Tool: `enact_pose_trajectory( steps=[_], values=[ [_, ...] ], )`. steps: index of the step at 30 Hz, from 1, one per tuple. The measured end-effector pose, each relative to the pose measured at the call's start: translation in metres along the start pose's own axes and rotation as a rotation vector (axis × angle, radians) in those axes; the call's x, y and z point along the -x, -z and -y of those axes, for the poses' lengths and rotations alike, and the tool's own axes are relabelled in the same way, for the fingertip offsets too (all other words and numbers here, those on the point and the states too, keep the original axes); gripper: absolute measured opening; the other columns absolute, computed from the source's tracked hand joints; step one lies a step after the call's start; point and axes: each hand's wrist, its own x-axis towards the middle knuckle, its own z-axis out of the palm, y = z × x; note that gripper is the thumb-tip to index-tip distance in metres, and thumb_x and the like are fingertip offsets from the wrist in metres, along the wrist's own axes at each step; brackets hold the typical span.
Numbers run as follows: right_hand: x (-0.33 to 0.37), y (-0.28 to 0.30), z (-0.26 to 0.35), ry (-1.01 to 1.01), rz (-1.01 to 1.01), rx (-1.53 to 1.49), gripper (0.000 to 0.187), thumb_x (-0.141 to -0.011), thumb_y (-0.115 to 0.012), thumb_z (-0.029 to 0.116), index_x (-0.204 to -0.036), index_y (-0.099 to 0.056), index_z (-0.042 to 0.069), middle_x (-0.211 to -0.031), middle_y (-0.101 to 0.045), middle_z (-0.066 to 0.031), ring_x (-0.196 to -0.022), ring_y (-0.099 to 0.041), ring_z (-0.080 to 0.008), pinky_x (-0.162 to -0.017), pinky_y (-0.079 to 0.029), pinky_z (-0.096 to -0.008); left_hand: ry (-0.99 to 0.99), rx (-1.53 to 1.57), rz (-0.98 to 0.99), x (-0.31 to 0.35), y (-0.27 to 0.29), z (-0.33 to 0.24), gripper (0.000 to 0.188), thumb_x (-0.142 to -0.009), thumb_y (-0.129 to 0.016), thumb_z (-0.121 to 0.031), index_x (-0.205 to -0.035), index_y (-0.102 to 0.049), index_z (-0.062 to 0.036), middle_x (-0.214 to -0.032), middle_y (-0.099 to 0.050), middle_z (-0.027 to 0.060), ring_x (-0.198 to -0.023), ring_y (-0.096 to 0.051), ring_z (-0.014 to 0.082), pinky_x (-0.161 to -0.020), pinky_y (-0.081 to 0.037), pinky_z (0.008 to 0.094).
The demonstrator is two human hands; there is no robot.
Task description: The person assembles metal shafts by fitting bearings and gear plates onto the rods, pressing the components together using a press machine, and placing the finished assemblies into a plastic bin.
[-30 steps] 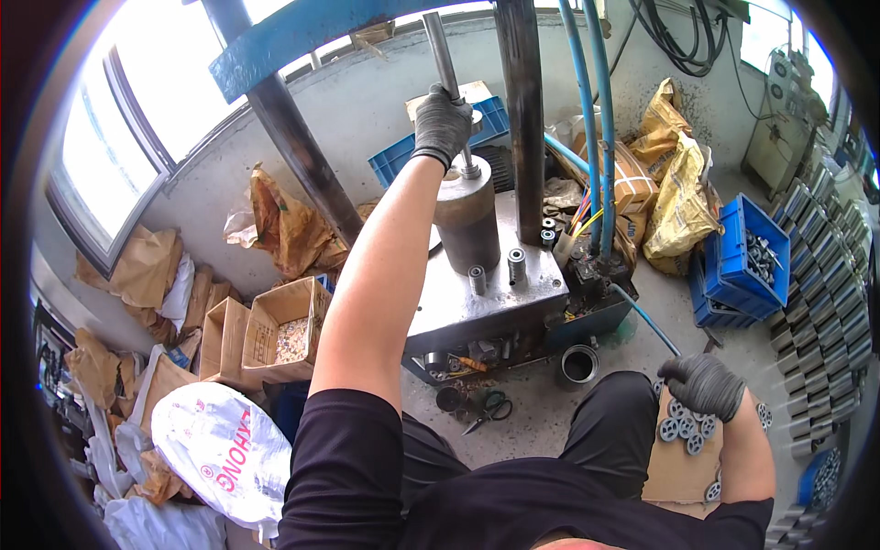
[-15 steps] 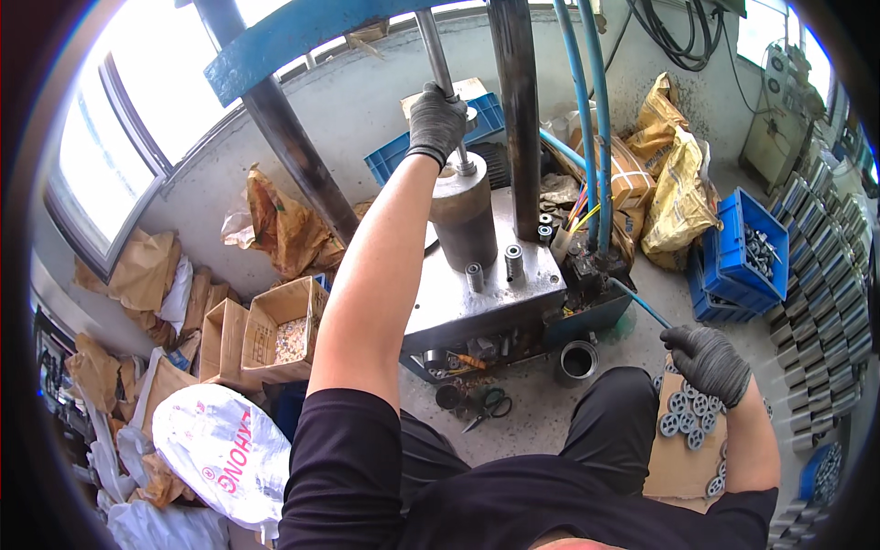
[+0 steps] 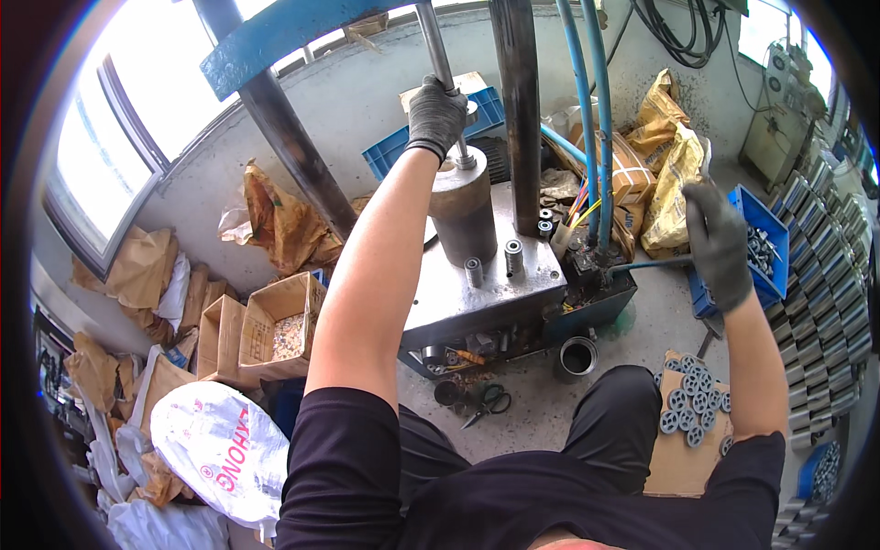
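"Firstly, upper centre: what is listed?"

"Left hand [image 3: 437, 115], grey-gloved, fingers wrapped around a steel rod [image 3: 435, 46]. Rod runs down to the top of a thick metal cylinder [image 3: 463, 220]; its middle is hidden by the glove."

"And right of centre?"

"Right hand [image 3: 720, 243], gloved alike, blurred, at the end of a blue lever [image 3: 651, 264]. Cannot tell whether the fingers are closed round it."

"Obstructions?"

"Two dark posts [image 3: 516, 119], one each side of the cylinder, with a blue beam [image 3: 302, 38] across the upper left. The right-hand post stands between the left hand and a pair of blue hoses [image 3: 602, 137]. The right hand covers part of a blue crate [image 3: 775, 220] of small metal parts."

"Centre of the frame?"

"One steel table [image 3: 440, 302], bearing the cylinder; two short metal tubes [image 3: 473, 272], upright, just in front of it."

"Remaining stock?"

"Lower centre, floor: one metal can [image 3: 592, 357], open; one pair of scissors [image 3: 495, 401], dark-handled. Lower right: grey wheels [image 3: 700, 402], spread on a cardboard sheet [image 3: 674, 472]. Left: one cardboard box [image 3: 258, 339], small pieces inside. Lower left: one white sack [image 3: 215, 449]. Right edge: steel pipes [image 3: 816, 312], stacked in rows."
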Motion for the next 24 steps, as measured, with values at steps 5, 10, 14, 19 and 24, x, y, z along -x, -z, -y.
enact_pose_trajectory(
  steps=[5, 10, 14, 19, 24],
  values=[
    [-0.038, -0.024, -0.021, 0.005, -0.063, 0.03, 0.019, -0.098, -0.063, 0.007, -0.114, -0.07, 0.001, -0.106, -0.072, -0.022, -0.095, -0.071, -0.0409, -0.085, -0.056, -0.0444, 0.001, 0.078, -0.003, 0.005, 0.001, -0.003, 0.028, -0.089, -0.075, -0.013, -0.108, -0.06, 0.002, -0.089, -0.073, 0.0186, -0.082, -0.077, 0.0306, -0.073, -0.066, 0.0402],
    [-0.003, -0.004, -0.011, -0.041, 0.042, 0.042, 0.021, -0.097, -0.062, 0.005, -0.116, -0.069, 0.001, -0.108, -0.072, -0.0225, -0.098, -0.07, -0.0412, -0.087, -0.056, -0.0456, 0.015, 0.127, 0.003, 0.004, 0.001, -0.003, 0.028, -0.089, -0.075, -0.013, -0.108, -0.061, 0.0018, -0.09, -0.074, 0.0183, -0.083, -0.077, 0.0306, -0.074, -0.065, 0.0403],
    [0.074, 0.031, 0.012, 0.002, 0.412, -0.029, 0.03, -0.089, -0.062, 0.003, -0.118, -0.069, 0.003, -0.104, -0.07, -0.0232, -0.096, -0.069, -0.0417, -0.086, -0.057, -0.0453, -0.024, 0.008, -0.003, 0.001, 0.001, 0.002, 0.032, -0.087, -0.077, -0.015, -0.108, -0.061, 0.0015, -0.09, -0.075, 0.0177, -0.084, -0.077, 0.0306, -0.076, -0.064, 0.0408],
    [0.147, 0.05, 0.026, -0.171, 1.059, -0.122, 0.022, -0.086, -0.065, 0.017, -0.102, -0.077, 0.008, -0.091, -0.073, -0.0212, -0.088, -0.071, -0.0416, -0.083, -0.057, -0.0483, -0.065, -0.127, -0.019, -0.007, -0.003, 0.01, 0.032, -0.087, -0.077, -0.014, -0.108, -0.061, 0.0018, -0.089, -0.075, 0.0173, -0.084, -0.078, 0.0301, -0.075, -0.065, 0.04],
    [0.142, 0.051, 0.028, -0.228, 1.113, -0.108, 0.022, -0.089, -0.066, 0.022, -0.099, -0.075, 0.005, -0.088, -0.073, -0.0209, -0.086, -0.07, -0.042, -0.08, -0.057, -0.0492, -0.027, -0.056, 0.001, -0.007, -0.003, 0.01, 0.027, -0.09, -0.074, -0.011, -0.11, -0.06, 0.0022, -0.091, -0.074, 0.0171, -0.082, -0.079, 0.0278, -0.069, -0.067, 0.0376]
  ],
)
